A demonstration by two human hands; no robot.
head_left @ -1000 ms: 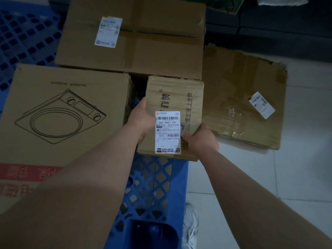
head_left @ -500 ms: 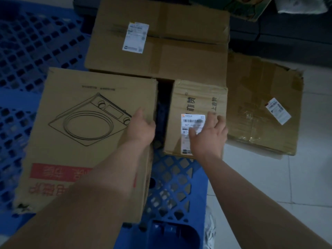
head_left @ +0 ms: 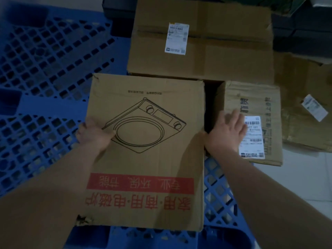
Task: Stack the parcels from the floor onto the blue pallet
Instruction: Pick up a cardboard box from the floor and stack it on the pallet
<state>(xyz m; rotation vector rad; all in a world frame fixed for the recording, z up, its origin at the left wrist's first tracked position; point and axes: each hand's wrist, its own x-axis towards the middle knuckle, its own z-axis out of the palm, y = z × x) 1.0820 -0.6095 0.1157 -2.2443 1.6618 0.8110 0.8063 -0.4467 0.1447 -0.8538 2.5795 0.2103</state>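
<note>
Cardboard cooker box (head_left: 147, 150) lies on the blue pallet (head_left: 45, 69). Left hand (head_left: 91, 134) grips its left edge; right hand (head_left: 225, 131), fingers spread, braces its right edge, apparently squaring it.

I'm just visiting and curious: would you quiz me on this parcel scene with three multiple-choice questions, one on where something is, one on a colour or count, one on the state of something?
1. Where does the left hand rest?
A. on the left edge of the cooker-drawing box
B. on the white floor
C. on the far large box

2. What colour is the pallet?
A. green
B. blue
C. red

3. How is the right hand?
A. clenched in a fist
B. holding a pen
C. open, fingers spread, at the gap beside the small labelled box

Answers: 1 A, its fingers lie over that box's left edge. 2 B, the grid is plainly blue. 3 C, its fingers are fanned out with nothing in its grip.
</note>
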